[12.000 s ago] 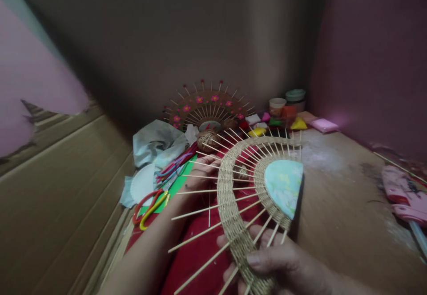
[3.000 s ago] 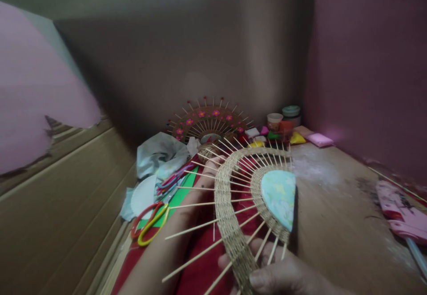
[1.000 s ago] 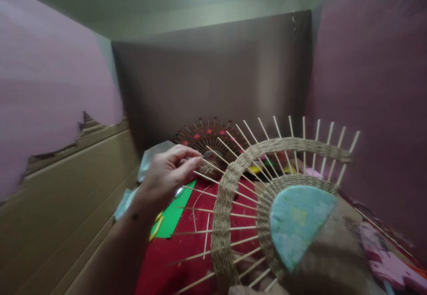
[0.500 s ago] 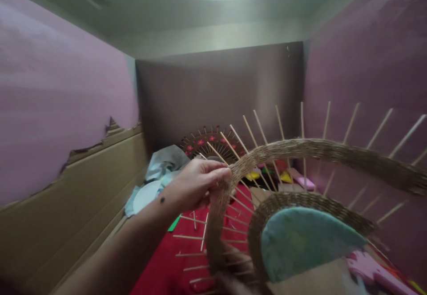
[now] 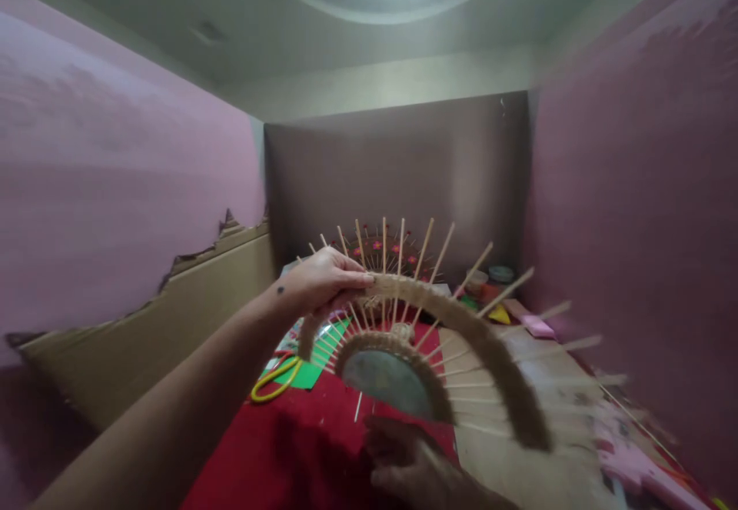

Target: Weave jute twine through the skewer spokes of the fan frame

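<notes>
My left hand point(image 5: 328, 279) pinches the outer woven band of a half-round fan frame point(image 5: 441, 298) near its top left. Thin wooden sticks radiate through this twine band. A smaller inner band curves around a half-round greenish fabric centre point(image 5: 386, 379). The frame is held up at a slant, and its right side is smeared by motion. Below the fabric centre, my right hand point(image 5: 409, 460) is low over the red cloth point(image 5: 254, 456), dim and blurred. Its fingers look spread and apart from the frame, with nothing seen in them.
Yellow-handled scissors point(image 5: 277, 387) lie by a green sheet point(image 5: 308, 375) at left. A pink glue gun point(image 5: 628, 448) is at lower right. Behind stands another fan with red flowers point(image 5: 377, 246), with jars point(image 5: 500, 274) to its right. Torn cardboard point(image 5: 224, 287) lines the left wall.
The fan frame has moved left and away from me, turning with my left hand still on its band. My right hand has come away from the frame's lower left side.
</notes>
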`<state>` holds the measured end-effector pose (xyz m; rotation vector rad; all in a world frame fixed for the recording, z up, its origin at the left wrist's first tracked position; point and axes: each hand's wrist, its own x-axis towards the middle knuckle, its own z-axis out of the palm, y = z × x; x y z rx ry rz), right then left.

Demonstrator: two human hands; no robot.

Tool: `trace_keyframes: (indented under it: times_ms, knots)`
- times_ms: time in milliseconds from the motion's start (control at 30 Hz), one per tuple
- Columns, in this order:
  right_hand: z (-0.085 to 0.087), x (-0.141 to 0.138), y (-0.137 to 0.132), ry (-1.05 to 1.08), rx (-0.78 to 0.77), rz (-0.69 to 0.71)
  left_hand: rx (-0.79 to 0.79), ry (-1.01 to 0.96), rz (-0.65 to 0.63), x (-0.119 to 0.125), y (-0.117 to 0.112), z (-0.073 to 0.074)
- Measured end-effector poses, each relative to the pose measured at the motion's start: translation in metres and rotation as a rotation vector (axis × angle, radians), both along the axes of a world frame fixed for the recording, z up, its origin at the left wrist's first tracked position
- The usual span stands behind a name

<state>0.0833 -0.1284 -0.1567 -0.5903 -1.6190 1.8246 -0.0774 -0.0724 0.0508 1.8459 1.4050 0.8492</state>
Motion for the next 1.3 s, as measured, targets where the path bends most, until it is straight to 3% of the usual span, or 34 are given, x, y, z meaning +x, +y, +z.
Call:
trace_keyframes:
  times_ms: [133,267,400,500,600,667,733,767,833,900,1000,1133,1300]
  knots:
    - [0.016,0.017,0.008,-0.082,0.161,0.067,0.020,0.161,0.127,-0.016,0.011,-0.030]
    - [0.026,0.037,0.005,-0.303,0.382,-0.196,-0.028,0.099,0.109,-0.028,0.012,-0.061]
    - [0.045,0.055,0.012,-0.369,0.397,-0.362,-0.018,0.023,0.116,-0.029,0.005,-0.072]
    - [0.069,0.077,0.012,-0.336,0.368,-0.351,0.007,0.035,0.111,-0.023,0.000,-0.075]
    - [0.105,0.103,0.009,-0.184,0.484,-0.610,0.024,0.040,0.113,-0.018,-0.006,-0.079]
    - [0.131,0.114,0.012,-0.056,0.511,-0.861,0.019,0.026,0.100,-0.018,-0.011,-0.081]
    - [0.153,0.117,0.026,0.017,0.464,-0.933,0.022,0.008,0.083,-0.019,-0.014,-0.082]
    - [0.161,0.116,0.037,0.017,0.429,-0.889,0.025,-0.001,0.078,-0.020,-0.016,-0.083]
    - [0.169,0.111,0.063,-0.012,0.336,-0.663,0.018,-0.020,0.082,-0.021,-0.019,-0.083]
    - [0.167,0.103,0.091,-0.071,0.273,-0.363,-0.011,-0.043,0.089,-0.021,-0.022,-0.083]
    - [0.159,0.088,0.122,-0.203,0.245,-0.055,-0.051,-0.076,0.073,-0.022,-0.025,-0.082]
    - [0.148,0.060,0.136,-0.254,0.247,0.257,-0.071,-0.089,0.032,-0.024,-0.027,-0.081]
    - [0.135,0.022,0.130,-0.242,0.194,0.458,-0.074,-0.108,0.019,-0.026,-0.027,-0.084]
